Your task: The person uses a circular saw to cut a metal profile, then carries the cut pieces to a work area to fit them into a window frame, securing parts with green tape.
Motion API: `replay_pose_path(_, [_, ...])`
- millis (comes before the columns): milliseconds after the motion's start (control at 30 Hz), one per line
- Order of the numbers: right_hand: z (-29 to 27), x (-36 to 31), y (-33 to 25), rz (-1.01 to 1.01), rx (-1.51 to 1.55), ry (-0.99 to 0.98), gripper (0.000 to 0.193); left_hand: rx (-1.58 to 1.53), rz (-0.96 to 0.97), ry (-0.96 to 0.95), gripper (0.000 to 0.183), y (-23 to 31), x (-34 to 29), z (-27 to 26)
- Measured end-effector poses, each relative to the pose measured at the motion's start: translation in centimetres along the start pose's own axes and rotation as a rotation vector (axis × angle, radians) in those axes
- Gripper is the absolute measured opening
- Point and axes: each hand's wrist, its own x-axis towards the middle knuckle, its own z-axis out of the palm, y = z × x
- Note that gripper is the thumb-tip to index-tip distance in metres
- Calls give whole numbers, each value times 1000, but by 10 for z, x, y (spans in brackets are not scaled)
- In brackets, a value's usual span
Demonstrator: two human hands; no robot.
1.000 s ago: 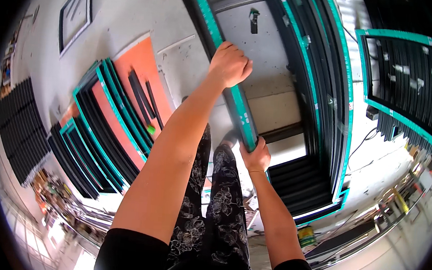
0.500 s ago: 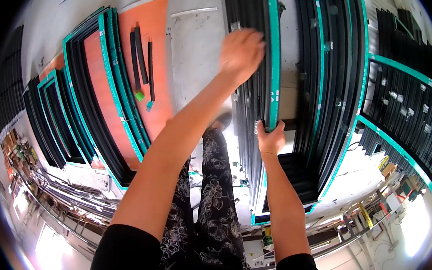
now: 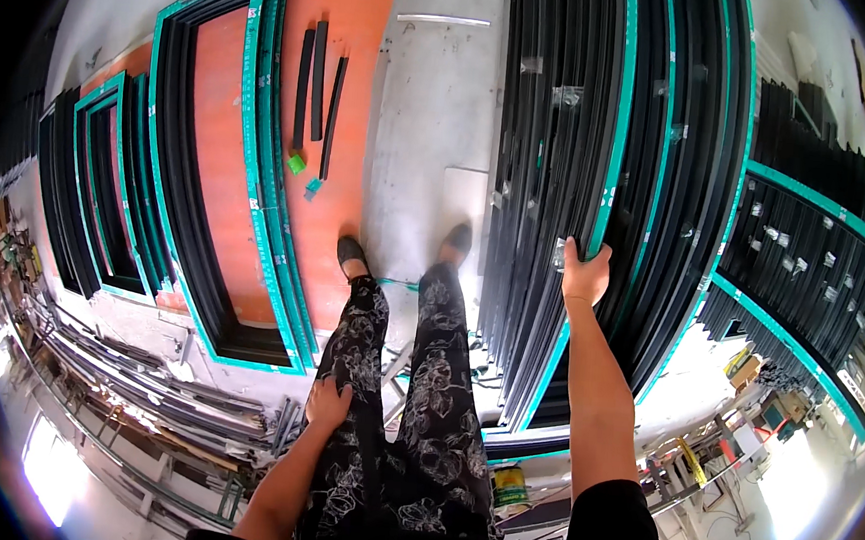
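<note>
- gripping a teal-edged black frame (image 3: 598, 196) in the upright stack ahead, the right hand (image 3: 583, 273) curls its fingers round the frame's edge.
- left hand (image 3: 327, 403) rests loosely curled against the patterned trousers (image 3: 423, 410), holding nothing.

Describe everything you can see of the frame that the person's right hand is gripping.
The frame is a long black profile, metal by its look, with a teal protective strip along its edge. It stands on edge among a stack of similar black-and-teal frames to the right of the person's legs, running away from the camera and curving with the lens. The right hand grips its near edge from above, fingers wrapped over the teal strip. Small clear tags hang along it. Its lower end is hidden among the neighbouring frames.
</note>
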Motion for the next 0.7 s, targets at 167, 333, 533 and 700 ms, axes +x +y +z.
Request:
replay_pose_path(167, [-1, -5, -9, -32, 19, 34, 73, 1, -75, 11, 52, -7, 1, 16])
replay_pose_path(333, [2, -4, -1, -93, 23, 104, 66, -73, -89, 32, 51, 29, -14, 21])
replay_pose_path(533, [2, -4, 6, -60, 87, 11, 71, -60, -111, 101, 50, 59, -22, 48])
replay_pose_path(700, [-8, 1, 28, -111, 402, -177, 66, -35, -93, 167, 45, 78, -19, 39])
